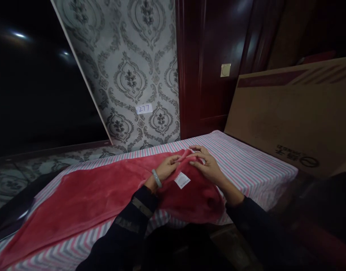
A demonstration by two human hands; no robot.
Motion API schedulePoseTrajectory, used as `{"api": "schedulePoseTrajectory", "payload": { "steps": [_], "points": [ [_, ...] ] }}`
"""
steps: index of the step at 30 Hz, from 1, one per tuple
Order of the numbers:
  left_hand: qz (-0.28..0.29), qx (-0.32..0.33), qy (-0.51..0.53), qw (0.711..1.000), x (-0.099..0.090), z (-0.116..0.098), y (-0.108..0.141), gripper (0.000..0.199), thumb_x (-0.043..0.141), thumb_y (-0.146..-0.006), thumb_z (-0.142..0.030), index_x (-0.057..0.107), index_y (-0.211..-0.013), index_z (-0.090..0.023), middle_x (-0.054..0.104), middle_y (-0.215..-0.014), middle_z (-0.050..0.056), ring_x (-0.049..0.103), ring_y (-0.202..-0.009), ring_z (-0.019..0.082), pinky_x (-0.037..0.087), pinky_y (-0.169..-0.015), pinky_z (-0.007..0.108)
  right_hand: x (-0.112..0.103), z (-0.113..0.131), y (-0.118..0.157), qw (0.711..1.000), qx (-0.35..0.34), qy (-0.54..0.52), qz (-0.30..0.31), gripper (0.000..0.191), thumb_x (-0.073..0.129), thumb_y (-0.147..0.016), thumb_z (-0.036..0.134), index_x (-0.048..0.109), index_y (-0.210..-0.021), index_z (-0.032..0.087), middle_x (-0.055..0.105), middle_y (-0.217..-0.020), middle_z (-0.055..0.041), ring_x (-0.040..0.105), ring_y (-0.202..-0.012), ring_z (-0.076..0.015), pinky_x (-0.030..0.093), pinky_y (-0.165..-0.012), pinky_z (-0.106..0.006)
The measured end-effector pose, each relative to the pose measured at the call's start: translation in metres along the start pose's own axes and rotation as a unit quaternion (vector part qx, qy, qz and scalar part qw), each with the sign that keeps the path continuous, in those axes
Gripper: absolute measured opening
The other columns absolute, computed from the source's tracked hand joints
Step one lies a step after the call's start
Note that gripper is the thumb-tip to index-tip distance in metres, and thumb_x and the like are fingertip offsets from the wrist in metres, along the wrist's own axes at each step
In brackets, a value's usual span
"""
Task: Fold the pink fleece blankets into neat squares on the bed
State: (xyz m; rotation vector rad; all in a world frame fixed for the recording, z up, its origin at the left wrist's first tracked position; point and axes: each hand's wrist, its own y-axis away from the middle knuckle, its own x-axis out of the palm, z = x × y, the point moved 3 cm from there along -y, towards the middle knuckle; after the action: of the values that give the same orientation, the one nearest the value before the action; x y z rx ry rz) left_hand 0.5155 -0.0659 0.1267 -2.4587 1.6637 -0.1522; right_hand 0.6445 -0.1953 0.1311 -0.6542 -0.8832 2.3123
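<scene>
A red fleecy cloth (91,192) lies spread along a table under a striped cloth (232,154). Its right part is bunched, with an edge lifted between my two hands. My left hand (167,167), with a pale bangle (156,178) at the wrist, pinches the raised edge from the left. From the right, my right hand (205,163) grips the same edge, fingers curled over the fabric. Just below the hands a white label (182,180) shows on the red cloth. The fingertips are partly hidden in the folds.
Behind the table is a patterned wall (130,79) with a paper marked 277 (144,108). A large dark screen (43,82) stands at the left. On the right a big cardboard box (291,116) leans beside a dark red door (207,56).
</scene>
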Motion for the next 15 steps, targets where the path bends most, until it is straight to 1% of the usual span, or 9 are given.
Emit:
{"api": "schedulePoseTrajectory", "payload": {
  "steps": [2,3,6,8,9,11,12,13,15],
  "points": [
    [0.010,0.001,-0.023,1.000,0.000,0.001,-0.001,0.041,0.083,-0.069,-0.046,0.074,-0.097,-0.017,0.069,-0.081,0.001,0.053,-0.063,0.010,0.036,-0.058,0.022,-0.003,0.001,0.000,1.000,0.003,0.008,0.012,0.016,0.070,-0.085,0.038,0.077,-0.094,0.027,0.059,-0.137,-0.0085,0.050,-0.133,-0.0279,0.038,-0.111,-0.048],
    [0.013,0.007,-0.030,0.999,0.000,0.000,-0.002,0.040,0.083,-0.069,-0.046,0.074,-0.096,-0.018,0.069,-0.082,0.001,0.054,-0.065,0.011,0.037,-0.060,0.023,-0.004,0.002,-0.001,1.000,0.006,0.001,0.025,0.017,0.070,-0.084,0.038,0.076,-0.095,0.026,0.061,-0.136,-0.0086,0.051,-0.132,-0.0281,0.038,-0.112,-0.048],
    [0.010,0.036,-0.038,0.999,0.001,-0.002,-0.003,0.032,0.081,-0.070,-0.042,0.075,-0.090,-0.018,0.071,-0.088,0.003,0.060,-0.077,0.015,0.043,-0.070,0.025,-0.006,0.003,-0.003,0.997,0.003,-0.029,0.066,0.020,0.070,-0.085,0.038,0.075,-0.098,0.025,0.069,-0.118,-0.0085,0.060,-0.119,-0.0271,0.042,-0.108,-0.046],
    [0.004,0.052,-0.043,0.998,0.002,-0.002,-0.004,0.027,0.078,-0.072,-0.040,0.074,-0.088,-0.018,0.072,-0.090,0.003,0.062,-0.082,0.017,0.045,-0.074,0.026,-0.006,0.002,-0.003,0.997,0.003,-0.032,0.065,0.022,0.068,-0.085,0.037,0.072,-0.103,0.024,0.071,-0.108,-0.0072,0.064,-0.109,-0.0257,0.046,-0.103,-0.044],
    [0.004,0.058,-0.047,0.997,0.002,-0.001,-0.005,0.025,0.077,-0.073,-0.039,0.074,-0.088,-0.018,0.072,-0.090,0.003,0.062,-0.083,0.017,0.045,-0.075,0.027,-0.006,0.001,-0.002,0.998,0.007,-0.029,0.056,0.025,0.068,-0.085,0.036,0.070,-0.107,0.024,0.071,-0.109,-0.0069,0.065,-0.108,-0.0251,0.048,-0.101,-0.043],
    [0.005,0.065,-0.062,0.996,0.003,0.001,-0.006,0.024,0.075,-0.076,-0.038,0.074,-0.090,-0.018,0.072,-0.091,0.004,0.063,-0.084,0.018,0.046,-0.076,0.027,-0.003,-0.003,0.001,0.999,0.018,-0.015,0.041,0.036,0.069,-0.083,0.035,0.067,-0.117,0.024,0.070,-0.117,-0.0071,0.064,-0.111,-0.0248,0.049,-0.099,-0.041],
    [0.008,0.067,-0.071,0.995,0.004,0.003,-0.006,0.025,0.074,-0.076,-0.038,0.074,-0.091,-0.018,0.073,-0.092,0.004,0.064,-0.085,0.018,0.046,-0.078,0.028,-0.001,-0.005,0.002,0.999,0.023,-0.006,0.044,0.039,0.069,-0.082,0.034,0.066,-0.119,0.023,0.069,-0.120,-0.0071,0.064,-0.112,-0.0249,0.049,-0.099,-0.041],
    [0.010,0.069,-0.082,0.994,0.003,0.004,-0.006,0.025,0.074,-0.076,-0.038,0.074,-0.091,-0.018,0.073,-0.094,0.005,0.064,-0.087,0.019,0.047,-0.079,0.029,0.002,-0.007,0.003,0.998,0.026,0.006,0.057,0.038,0.069,-0.082,0.032,0.067,-0.118,0.023,0.070,-0.119,-0.0068,0.065,-0.111,-0.0248,0.049,-0.098,-0.040],
    [-0.002,0.079,-0.113,0.991,-0.002,0.004,-0.003,0.026,0.073,-0.077,-0.038,0.073,-0.094,-0.018,0.074,-0.099,0.007,0.066,-0.094,0.022,0.048,-0.087,0.032,0.005,-0.012,0.000,0.994,0.038,0.040,0.094,0.026,0.068,-0.081,0.025,0.072,-0.107,0.021,0.074,-0.107,-0.0050,0.068,-0.100,-0.0235,0.052,-0.091,-0.037]
  ]
}}
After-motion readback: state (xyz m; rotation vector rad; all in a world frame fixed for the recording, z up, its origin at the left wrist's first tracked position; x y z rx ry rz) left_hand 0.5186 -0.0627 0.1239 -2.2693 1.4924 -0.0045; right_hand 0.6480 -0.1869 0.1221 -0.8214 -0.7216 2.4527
